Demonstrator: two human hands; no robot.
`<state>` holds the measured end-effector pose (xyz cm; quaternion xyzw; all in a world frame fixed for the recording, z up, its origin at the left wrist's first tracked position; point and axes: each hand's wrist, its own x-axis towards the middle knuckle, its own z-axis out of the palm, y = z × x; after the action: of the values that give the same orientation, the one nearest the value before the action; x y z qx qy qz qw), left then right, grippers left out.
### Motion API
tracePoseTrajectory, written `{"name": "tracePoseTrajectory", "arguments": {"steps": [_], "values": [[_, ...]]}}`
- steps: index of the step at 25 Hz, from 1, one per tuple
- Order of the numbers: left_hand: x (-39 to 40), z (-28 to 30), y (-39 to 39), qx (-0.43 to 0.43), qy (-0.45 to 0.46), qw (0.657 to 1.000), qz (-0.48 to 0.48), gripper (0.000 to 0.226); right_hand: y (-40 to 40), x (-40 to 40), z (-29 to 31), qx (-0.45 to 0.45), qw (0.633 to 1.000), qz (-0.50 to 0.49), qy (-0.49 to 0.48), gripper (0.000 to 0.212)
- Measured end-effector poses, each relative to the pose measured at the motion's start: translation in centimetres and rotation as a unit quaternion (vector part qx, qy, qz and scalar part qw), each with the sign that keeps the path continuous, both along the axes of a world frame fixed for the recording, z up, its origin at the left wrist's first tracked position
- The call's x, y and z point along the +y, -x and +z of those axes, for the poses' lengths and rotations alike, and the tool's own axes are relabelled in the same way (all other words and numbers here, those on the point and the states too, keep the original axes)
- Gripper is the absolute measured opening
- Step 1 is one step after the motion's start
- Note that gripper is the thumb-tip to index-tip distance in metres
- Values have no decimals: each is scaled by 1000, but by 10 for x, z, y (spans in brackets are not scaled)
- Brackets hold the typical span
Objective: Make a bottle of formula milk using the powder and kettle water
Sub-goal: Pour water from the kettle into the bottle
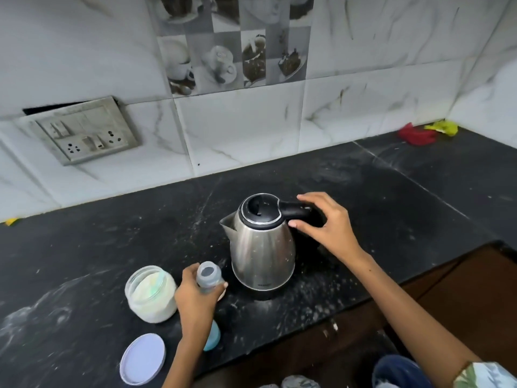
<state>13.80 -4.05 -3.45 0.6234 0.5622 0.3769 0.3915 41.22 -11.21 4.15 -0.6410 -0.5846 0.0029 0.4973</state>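
Observation:
A steel kettle (261, 247) with a black lid and handle stands on the black counter (98, 247), spout pointing left. My right hand (327, 225) curls around the kettle's black handle, fingers apart and not fully closed. My left hand (195, 298) grips an open clear baby bottle (208, 277) standing just left of the kettle. An open glass jar of white powder (151, 294) stands left of the bottle, with a pale green scoop inside it.
The jar's white lid (142, 358) lies near the counter's front edge. A blue cap-like piece (212, 337) sits behind my left forearm. A socket panel (84, 133) hangs on the tiled wall. Red and yellow cloths (425, 133) lie in the far right corner.

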Motion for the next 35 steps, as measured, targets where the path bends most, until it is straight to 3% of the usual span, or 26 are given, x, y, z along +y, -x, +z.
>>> {"name": "tracePoseTrajectory", "arguments": {"steps": [4,7,11,21,27,35], "values": [[-1,-6,-2,-22,-3,999,36,48,-17,18,-1,114,979,118,119,48],[1,-6,-6,-27,-19,998,51,46,-22,29,-6,218,957,166,98,47],[6,1,-12,-29,-36,998,48,50,-21,34,-1,251,950,168,79,45],[2,7,-20,21,-52,998,20,55,-9,23,57,153,966,167,123,48],[1,5,-14,33,-56,998,10,47,7,21,70,83,974,143,153,47],[7,0,0,56,-52,997,19,53,28,25,79,17,971,150,183,51]]}}
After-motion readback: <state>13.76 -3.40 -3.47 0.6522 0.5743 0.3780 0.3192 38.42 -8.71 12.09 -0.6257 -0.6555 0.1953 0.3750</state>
